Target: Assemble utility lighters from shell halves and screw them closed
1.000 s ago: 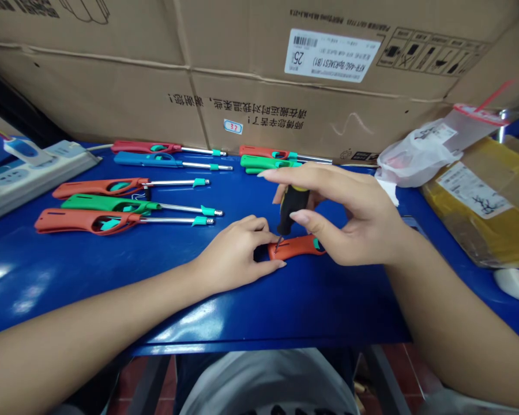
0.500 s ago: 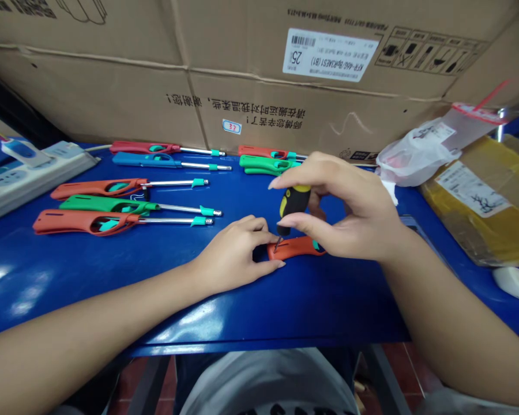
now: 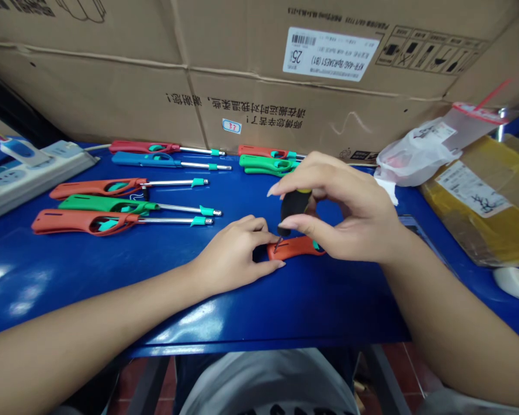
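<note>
An orange lighter (image 3: 294, 246) lies flat on the blue table (image 3: 155, 288) in front of me. My left hand (image 3: 236, 253) is curled around its left end and pins it down. My right hand (image 3: 341, 210) pinches the black and yellow handle of a small screwdriver (image 3: 290, 208), which stands nearly upright. The screwdriver's tip rests on the lighter's left end. Most of the lighter is hidden under my right hand.
Several long-nosed lighters in orange, green, red and blue lie in rows at the left (image 3: 112, 204) and centre back (image 3: 266, 160). A white power strip (image 3: 26, 170) sits far left. Large cardboard boxes (image 3: 259, 75) wall off the back. Plastic bags (image 3: 419, 153) and a yellow parcel (image 3: 484, 207) lie right.
My right fingers have shifted around the screwdriver handle, covering more of its yellow top. The left hand and the lighter have stayed put.
</note>
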A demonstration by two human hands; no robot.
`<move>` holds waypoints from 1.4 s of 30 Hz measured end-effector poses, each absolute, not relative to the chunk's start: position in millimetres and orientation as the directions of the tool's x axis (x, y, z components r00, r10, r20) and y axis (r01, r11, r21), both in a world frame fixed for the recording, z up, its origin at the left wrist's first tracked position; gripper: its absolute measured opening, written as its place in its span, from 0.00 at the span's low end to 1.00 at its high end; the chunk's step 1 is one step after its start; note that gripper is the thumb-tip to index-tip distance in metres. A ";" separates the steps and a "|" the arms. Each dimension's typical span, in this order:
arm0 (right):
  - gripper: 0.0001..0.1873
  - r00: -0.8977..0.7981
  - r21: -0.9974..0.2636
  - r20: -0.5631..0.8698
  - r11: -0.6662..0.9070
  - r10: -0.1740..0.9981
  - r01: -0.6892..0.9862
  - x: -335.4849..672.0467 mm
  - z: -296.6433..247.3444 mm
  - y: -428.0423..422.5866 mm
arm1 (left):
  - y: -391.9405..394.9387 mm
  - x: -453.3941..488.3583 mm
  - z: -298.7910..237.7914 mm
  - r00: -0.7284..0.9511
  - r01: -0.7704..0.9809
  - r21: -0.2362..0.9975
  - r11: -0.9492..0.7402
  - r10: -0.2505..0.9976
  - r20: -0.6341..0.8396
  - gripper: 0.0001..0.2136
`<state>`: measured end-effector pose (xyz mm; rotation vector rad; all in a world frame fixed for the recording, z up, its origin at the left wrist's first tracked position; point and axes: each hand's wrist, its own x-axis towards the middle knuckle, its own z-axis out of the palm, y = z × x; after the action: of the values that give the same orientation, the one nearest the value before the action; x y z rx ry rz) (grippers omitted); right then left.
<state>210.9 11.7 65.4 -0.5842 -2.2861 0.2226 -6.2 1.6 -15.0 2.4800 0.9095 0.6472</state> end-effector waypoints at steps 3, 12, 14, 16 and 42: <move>0.12 -0.591 -0.256 0.675 0.892 0.441 0.372 210.3 65.2 12.6 | 1.1 -5.6 -15.2 0.670 0.492 0.517 -0.701 0.684 0.290 0.12; 0.23 -0.660 -0.374 0.540 0.851 0.523 0.368 211.7 65.7 3.1 | 1.1 -5.6 -15.4 0.662 0.491 0.535 -0.687 0.694 0.284 0.13; 0.22 -0.655 -0.385 0.545 0.850 0.524 0.359 211.0 65.8 3.3 | 0.3 -5.0 -14.5 0.663 0.499 0.531 -0.684 0.697 0.274 0.12; 0.19 -0.638 -0.360 0.581 0.863 0.505 0.354 209.9 66.1 4.8 | -0.5 -4.3 -12.8 0.658 0.510 0.541 -0.669 0.708 0.255 0.12; 0.21 -0.701 -0.366 0.516 0.867 0.492 0.339 214.3 73.6 1.9 | -0.4 -4.2 -14.1 0.643 0.528 0.518 -0.673 0.715 0.275 0.11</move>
<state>214.3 1.9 73.6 -0.5998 -2.4112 0.3230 -4.2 -0.4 -14.1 2.4715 0.9827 0.6570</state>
